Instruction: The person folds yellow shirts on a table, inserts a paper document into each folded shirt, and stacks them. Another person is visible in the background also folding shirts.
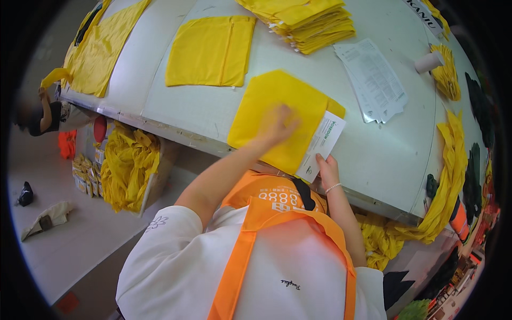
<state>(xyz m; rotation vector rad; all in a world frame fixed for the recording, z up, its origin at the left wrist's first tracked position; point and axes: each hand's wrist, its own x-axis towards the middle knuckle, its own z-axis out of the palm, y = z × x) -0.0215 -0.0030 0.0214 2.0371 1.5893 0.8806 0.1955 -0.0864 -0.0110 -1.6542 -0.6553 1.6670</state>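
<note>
A folded yellow cloth piece (266, 101) lies in front of me at the near edge of the table, one corner pointing away. My left hand (277, 126) is over its middle, smeared by motion, so its fingers cannot be read and I cannot tell whether it touches the cloth. At the right side of the cloth, a white printed card (321, 145) lies slanted along its edge. My right hand (327, 169) grips the card's right edge near its lower end, the thumb on top.
Beyond lie another folded yellow piece (210, 52) and a stack of yellow pieces (306, 24). White printed sheets (373, 80) fan out on the right, near a white roll (429, 62). Below the table's left edge stands a bin of yellow cloth (130, 170). Another person (45, 114) is at far left.
</note>
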